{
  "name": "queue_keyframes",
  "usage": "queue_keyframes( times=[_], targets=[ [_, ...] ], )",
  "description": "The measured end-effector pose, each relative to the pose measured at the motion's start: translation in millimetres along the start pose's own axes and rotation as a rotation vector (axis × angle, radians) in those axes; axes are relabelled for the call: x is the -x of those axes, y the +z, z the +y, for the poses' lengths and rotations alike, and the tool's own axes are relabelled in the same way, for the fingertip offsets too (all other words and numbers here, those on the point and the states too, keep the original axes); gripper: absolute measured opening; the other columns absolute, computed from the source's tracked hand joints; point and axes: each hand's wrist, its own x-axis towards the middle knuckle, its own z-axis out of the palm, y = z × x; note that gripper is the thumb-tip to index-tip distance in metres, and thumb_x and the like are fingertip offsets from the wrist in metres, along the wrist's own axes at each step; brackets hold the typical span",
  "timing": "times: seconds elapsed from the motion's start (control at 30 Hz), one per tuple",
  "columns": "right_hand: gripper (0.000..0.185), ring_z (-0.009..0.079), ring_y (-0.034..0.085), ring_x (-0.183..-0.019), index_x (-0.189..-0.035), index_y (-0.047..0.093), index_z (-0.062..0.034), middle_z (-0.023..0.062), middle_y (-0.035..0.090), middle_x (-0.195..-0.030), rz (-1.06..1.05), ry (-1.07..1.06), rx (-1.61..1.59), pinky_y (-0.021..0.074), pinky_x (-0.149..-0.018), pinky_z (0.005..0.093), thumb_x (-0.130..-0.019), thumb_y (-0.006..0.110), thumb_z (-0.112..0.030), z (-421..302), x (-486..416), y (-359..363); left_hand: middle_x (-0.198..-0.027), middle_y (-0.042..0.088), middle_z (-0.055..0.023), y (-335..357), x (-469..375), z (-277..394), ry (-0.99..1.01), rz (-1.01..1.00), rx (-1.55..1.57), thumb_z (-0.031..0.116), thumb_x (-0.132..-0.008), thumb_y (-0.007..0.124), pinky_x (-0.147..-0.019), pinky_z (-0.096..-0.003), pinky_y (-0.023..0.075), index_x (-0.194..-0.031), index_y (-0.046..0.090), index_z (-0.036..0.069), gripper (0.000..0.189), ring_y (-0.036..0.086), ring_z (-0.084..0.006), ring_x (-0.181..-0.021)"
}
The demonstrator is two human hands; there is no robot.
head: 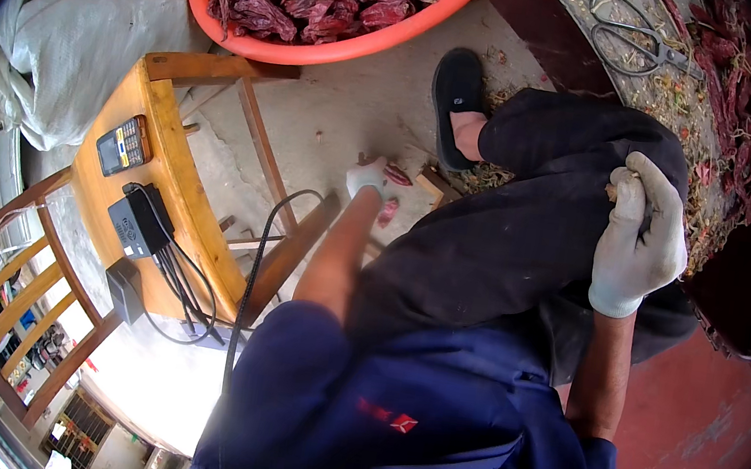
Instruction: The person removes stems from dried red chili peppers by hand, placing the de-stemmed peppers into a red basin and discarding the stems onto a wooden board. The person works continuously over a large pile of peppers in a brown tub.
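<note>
My left hand [367,176], in a white glove, reaches down beside my leg to the concrete floor. A dark red dried chili pepper [398,175] lies right beside its fingers, and a paler red one [387,213] lies by the wrist. Something dark shows at the blurred fingertips; whether they grip it is unclear. Over my thigh, my gloved right hand [642,234] pinches a small brown scrap [611,192] between thumb and fingers. Metal scissors [646,46] rest on a work surface [675,96] strewn with stems and bits, next to a heap of dried chilies [741,105].
An orange basin [342,52] full of dried chilies stands ahead. At left are a wooden stool or bench [176,208] bearing a mobile phone [125,144] and a black box with cables [141,221], a white woven sack [98,41] and a wooden chair [34,289]. A black cable [261,248] hangs near my left arm.
</note>
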Motion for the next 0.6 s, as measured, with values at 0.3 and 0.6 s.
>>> queue_keyframes(
  times=[0.3, 0.6],
  targets=[
    [0.013, 0.0128, 0.07, -0.065, -0.101, 0.071, 0.0073, 0.0125, 0.073, -0.081, 0.028, -0.002, -0.036, 0.0554, -0.06, 0.0223, -0.088, 0.068, 0.009, 5, 1, 3, -0.096, 0.073, -0.0125, 13, -2, 18, -0.055, -0.028, -0.386, 0.021, -0.075, 0.087, -0.055, -0.0333, 0.0605, -0.104, 0.071, -0.006, 0.043, 0.07, -0.0212, -0.066],
    [0.014, 0.0151, 0.069, -0.064, -0.101, 0.069, 0.0112, 0.0162, 0.072, -0.081, -0.003, 0.038, -0.01, 0.0566, -0.061, 0.0235, -0.089, 0.064, 0.012, 1, 1, 3, -0.084, 0.071, -0.0091, 2, -46, -38, 0.064, -0.013, -0.176, 0.013, -0.081, 0.077, -0.05, -0.0313, 0.0573, -0.099, 0.072, 0.0, 0.023, 0.068, -0.0181, -0.059]
  ],
)
